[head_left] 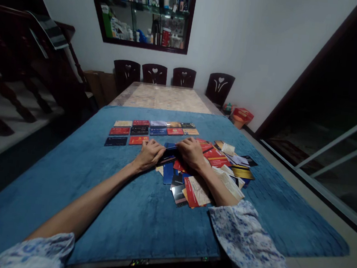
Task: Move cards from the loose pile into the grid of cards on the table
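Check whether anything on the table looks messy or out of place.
The card pile around the right forearm looks untidy: cards overlap at odd angles, unlike the straight card rows farther left. Nothing looks spilled.

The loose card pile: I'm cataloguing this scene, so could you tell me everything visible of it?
The loose card pile is a spread of thin, flat, plastic-looking cards, red, blue, gold, dark, silvery and cream, overlapping at mixed angles. It lies on the blue cloth, right of the neat card rows. The right hand and forearm hide part of it; whether they touch it is unclear. Most print is too small to read.
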Action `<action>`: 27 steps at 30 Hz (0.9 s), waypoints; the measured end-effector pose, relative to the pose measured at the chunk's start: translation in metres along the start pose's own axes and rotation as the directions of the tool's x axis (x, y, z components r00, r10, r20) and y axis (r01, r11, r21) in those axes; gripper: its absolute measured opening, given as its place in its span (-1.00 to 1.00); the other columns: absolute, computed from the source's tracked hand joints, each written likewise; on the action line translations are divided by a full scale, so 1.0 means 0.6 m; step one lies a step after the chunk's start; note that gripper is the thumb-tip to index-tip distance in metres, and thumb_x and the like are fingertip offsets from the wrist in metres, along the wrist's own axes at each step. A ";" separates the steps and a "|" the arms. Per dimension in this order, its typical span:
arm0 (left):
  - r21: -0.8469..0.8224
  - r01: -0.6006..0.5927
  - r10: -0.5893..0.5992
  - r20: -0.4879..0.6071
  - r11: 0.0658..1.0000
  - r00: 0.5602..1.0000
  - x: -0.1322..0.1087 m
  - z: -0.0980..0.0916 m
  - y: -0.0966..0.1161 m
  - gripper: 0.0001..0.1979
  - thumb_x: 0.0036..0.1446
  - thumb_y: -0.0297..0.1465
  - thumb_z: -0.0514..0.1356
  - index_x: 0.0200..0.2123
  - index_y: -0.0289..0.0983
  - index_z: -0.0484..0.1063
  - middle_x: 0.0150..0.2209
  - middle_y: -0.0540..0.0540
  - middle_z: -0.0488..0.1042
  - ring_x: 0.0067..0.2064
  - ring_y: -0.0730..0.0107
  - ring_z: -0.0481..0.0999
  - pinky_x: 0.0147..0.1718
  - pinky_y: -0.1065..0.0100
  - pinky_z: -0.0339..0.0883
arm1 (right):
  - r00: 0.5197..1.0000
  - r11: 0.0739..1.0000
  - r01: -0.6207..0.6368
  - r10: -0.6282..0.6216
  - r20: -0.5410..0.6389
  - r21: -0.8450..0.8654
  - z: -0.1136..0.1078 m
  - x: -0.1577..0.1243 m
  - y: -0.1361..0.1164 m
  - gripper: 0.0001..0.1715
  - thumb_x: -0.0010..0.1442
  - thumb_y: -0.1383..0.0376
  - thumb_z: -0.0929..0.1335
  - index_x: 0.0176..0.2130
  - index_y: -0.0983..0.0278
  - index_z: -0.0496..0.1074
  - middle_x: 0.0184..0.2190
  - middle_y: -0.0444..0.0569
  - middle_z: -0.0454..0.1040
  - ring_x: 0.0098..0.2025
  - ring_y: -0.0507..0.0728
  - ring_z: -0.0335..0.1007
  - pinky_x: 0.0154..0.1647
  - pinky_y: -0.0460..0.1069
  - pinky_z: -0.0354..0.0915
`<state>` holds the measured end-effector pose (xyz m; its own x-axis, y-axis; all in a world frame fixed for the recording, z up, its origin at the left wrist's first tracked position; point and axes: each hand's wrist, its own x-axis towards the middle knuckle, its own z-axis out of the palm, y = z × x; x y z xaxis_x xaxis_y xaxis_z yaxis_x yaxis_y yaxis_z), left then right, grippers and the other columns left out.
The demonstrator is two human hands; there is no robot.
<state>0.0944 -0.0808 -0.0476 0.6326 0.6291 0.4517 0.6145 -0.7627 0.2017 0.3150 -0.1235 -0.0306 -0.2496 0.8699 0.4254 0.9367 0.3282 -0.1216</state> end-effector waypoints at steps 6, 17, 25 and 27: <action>-0.006 0.010 -0.011 -0.019 1.000 1.000 -0.001 -0.002 0.001 -0.73 0.28 -0.46 0.04 -0.05 -0.23 0.49 -0.13 -0.15 0.59 -0.04 0.14 0.42 0.03 0.05 0.08 | 0.998 0.999 -0.009 0.012 -0.067 0.038 0.006 -0.002 0.001 -0.67 0.40 0.27 0.22 -0.06 0.21 0.55 -0.15 0.06 0.60 -0.04 0.23 0.30 -0.08 0.07 0.14; -0.052 0.072 -0.076 -0.064 0.996 0.995 0.000 0.009 -0.010 -0.67 0.22 -0.50 0.06 0.04 -0.26 0.39 -0.08 -0.18 0.54 -0.05 0.14 0.46 0.05 0.08 0.15 | 0.996 0.998 -0.018 0.023 -0.082 0.066 0.007 -0.008 -0.007 -0.68 0.39 0.31 0.22 -0.03 0.21 0.52 -0.13 0.06 0.60 -0.07 0.22 0.33 -0.06 0.07 0.17; -0.056 0.126 -0.128 -0.045 0.990 0.991 0.000 0.012 -0.015 -0.56 0.15 -0.53 0.10 0.12 -0.24 0.30 -0.13 -0.14 0.53 -0.08 0.15 0.48 0.03 0.10 0.20 | 0.999 0.998 -0.043 0.042 0.012 0.042 0.012 -0.012 -0.007 -0.50 0.26 0.39 0.29 0.18 0.21 0.37 0.00 0.09 0.56 0.02 0.29 0.33 -0.01 0.13 0.19; -0.053 0.151 -0.153 -0.041 0.987 0.987 0.000 0.012 -0.017 -0.55 0.14 -0.52 0.12 0.13 -0.25 0.30 -0.17 -0.13 0.52 -0.10 0.14 0.49 0.01 0.10 0.22 | 0.998 0.998 -0.051 0.050 0.026 0.036 0.013 -0.013 -0.009 -0.47 0.25 0.38 0.31 0.20 0.22 0.34 0.02 0.09 0.55 0.03 0.29 0.34 -0.01 0.13 0.19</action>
<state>0.0919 -0.0720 -0.0561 0.5116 0.7317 0.4504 0.6771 -0.6660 0.3129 0.3104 -0.1293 -0.0402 -0.2083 0.8946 0.3953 0.9388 0.2963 -0.1758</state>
